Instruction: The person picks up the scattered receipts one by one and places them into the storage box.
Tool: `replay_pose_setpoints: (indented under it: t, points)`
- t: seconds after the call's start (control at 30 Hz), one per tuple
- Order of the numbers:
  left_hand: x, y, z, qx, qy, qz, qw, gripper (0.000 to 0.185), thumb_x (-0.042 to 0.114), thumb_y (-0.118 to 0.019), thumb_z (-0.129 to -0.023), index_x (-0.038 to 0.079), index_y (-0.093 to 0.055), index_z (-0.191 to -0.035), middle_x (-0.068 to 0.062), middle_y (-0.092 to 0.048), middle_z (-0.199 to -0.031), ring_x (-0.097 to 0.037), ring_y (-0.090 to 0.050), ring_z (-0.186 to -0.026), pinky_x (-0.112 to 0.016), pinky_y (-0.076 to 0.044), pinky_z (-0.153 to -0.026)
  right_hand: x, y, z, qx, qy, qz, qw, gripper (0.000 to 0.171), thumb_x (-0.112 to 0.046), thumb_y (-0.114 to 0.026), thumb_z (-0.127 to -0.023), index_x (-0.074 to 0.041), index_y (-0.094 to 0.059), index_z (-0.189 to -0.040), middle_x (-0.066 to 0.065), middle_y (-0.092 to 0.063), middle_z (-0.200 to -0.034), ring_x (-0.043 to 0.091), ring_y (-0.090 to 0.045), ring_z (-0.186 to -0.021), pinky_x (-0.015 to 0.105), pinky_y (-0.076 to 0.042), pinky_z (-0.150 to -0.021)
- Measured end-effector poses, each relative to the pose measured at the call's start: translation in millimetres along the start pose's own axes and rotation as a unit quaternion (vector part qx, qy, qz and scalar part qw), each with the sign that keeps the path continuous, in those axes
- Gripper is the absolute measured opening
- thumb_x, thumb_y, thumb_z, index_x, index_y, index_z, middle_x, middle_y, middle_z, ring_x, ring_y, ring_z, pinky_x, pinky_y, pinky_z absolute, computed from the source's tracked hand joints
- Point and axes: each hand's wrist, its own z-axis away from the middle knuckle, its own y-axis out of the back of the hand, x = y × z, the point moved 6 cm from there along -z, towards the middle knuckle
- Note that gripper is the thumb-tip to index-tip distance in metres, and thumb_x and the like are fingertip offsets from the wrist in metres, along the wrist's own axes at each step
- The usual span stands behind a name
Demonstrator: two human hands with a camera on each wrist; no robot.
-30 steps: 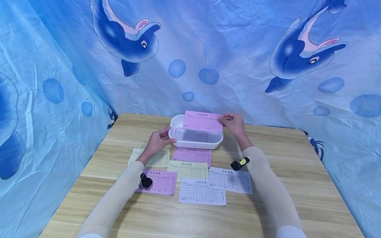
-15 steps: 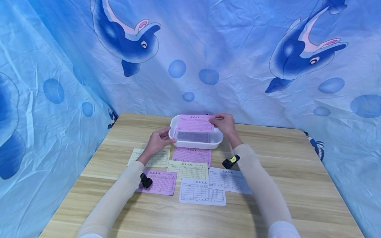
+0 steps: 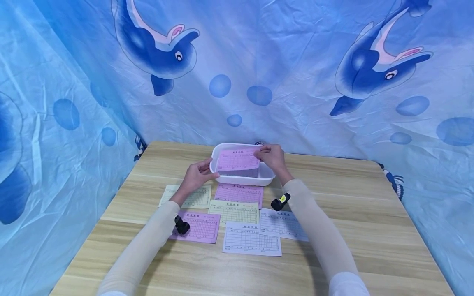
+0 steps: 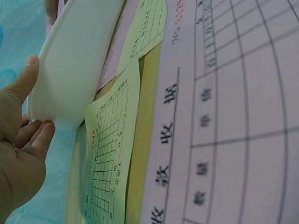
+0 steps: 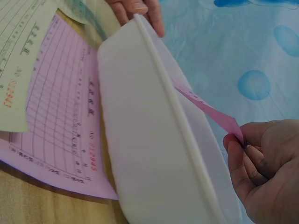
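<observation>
Before the blue dolphin curtain (image 3: 259, 61), on the wooden desk (image 3: 370, 213), the right hand (image 3: 272, 158) has lowered its pinched pink slip (image 3: 237, 159) into the white tray (image 3: 242, 177), which the left hand's (image 3: 196, 176) fingers grip; release looks near.

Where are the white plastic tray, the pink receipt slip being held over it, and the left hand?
white plastic tray (image 3: 240, 179): head view, on its front wall.
pink receipt slip (image 3: 237, 160): head view, on the sheet's middle.
left hand (image 3: 195, 176): head view, on the back of the hand.
</observation>
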Motion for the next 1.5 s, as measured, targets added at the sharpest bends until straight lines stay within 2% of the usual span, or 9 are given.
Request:
replay_pose_setpoints:
  t: [0.3,0.5,0.7,0.97,1.13,1.3,1.5]
  points:
    - [-1.0,1.2,0.7,0.012,0.005,-0.023,0.9997,0.076,0.014,-0.083,-0.087,-0.005,-0.044,-0.150,-0.025,-0.052,-0.149,-0.038,-0.056,-0.133,-0.026,-0.057,-0.098,1.5,-12.4,0.0,-0.010,0.015,0.076,0.997,0.018,-0.012,-0.081,-0.087,0.000,-0.077,-0.099,0.016,-0.077,-0.092,0.023,-0.075,-0.075,0.027,-0.063,-0.065]
    - [0.1,2.5,2.5,0.007,0.006,-0.020,0.9998,0.079,0.015,-0.083,-0.088,-0.007,-0.042,-0.151,-0.028,-0.049,-0.150,-0.041,-0.053,-0.135,-0.028,-0.056,-0.100,0.5,-20.0,-3.9,-0.004,0.026,0.141,0.990,0.018,-0.013,-0.081,-0.087,-0.002,-0.078,-0.100,0.013,-0.078,-0.091,0.021,-0.074,-0.076,0.027,-0.061,-0.064]
    - [0.8,1.4,2.7,0.007,0.005,-0.022,0.9997,0.079,0.015,-0.083,-0.088,-0.006,-0.042,-0.152,-0.028,-0.048,-0.151,-0.041,-0.053,-0.135,-0.028,-0.056,-0.100,-1.9,-18.7,-5.1,0.001,0.027,0.162,0.986,0.018,-0.013,-0.082,-0.086,-0.002,-0.078,-0.099,0.013,-0.078,-0.092,0.023,-0.073,-0.078,0.029,-0.061,-0.065]
    - [0.2,1.7,3.1,0.007,0.005,-0.026,0.9996,0.079,0.017,-0.084,-0.087,-0.005,-0.043,-0.151,-0.027,-0.049,-0.150,-0.040,-0.054,-0.135,-0.028,-0.057,-0.099,0.6,-12.1,-4.3,0.000,0.019,0.157,0.987,0.016,-0.017,-0.081,-0.087,-0.004,-0.079,-0.097,0.012,-0.078,-0.089,0.023,-0.075,-0.073,0.026,-0.060,-0.062]
    - [1.1,2.1,3.0,0.006,0.001,-0.021,0.9998,0.079,0.016,-0.084,-0.087,-0.006,-0.042,-0.151,-0.027,-0.050,-0.150,-0.041,-0.054,-0.135,-0.027,-0.057,-0.099,-2.7,-2.6,-4.9,-0.003,0.028,0.125,0.992,0.019,-0.019,-0.080,-0.090,-0.002,-0.079,-0.099,0.014,-0.078,-0.089,0.025,-0.076,-0.074,0.028,-0.063,-0.064]
    - [-0.7,2.5,2.6,0.009,0.008,-0.015,0.9998,0.079,0.017,-0.084,-0.088,-0.005,-0.042,-0.152,-0.027,-0.051,-0.149,-0.039,-0.054,-0.135,-0.026,-0.057,-0.099,-13.9,6.0,-4.3,-0.011,0.041,0.073,0.996,0.021,-0.018,-0.078,-0.092,0.000,-0.077,-0.102,0.016,-0.078,-0.091,0.024,-0.076,-0.074,0.035,-0.067,-0.071]
    - [-2.0,1.8,1.6,0.010,0.014,-0.010,0.9998,0.080,0.017,-0.084,-0.087,-0.005,-0.042,-0.152,-0.026,-0.050,-0.150,-0.039,-0.053,-0.135,-0.025,-0.056,-0.099,-39.6,21.3,9.1,-0.034,0.085,0.087,0.992,0.024,-0.026,-0.074,-0.096,-0.004,-0.076,-0.104,0.016,-0.077,-0.095,0.029,-0.075,-0.081,0.034,-0.065,-0.069]
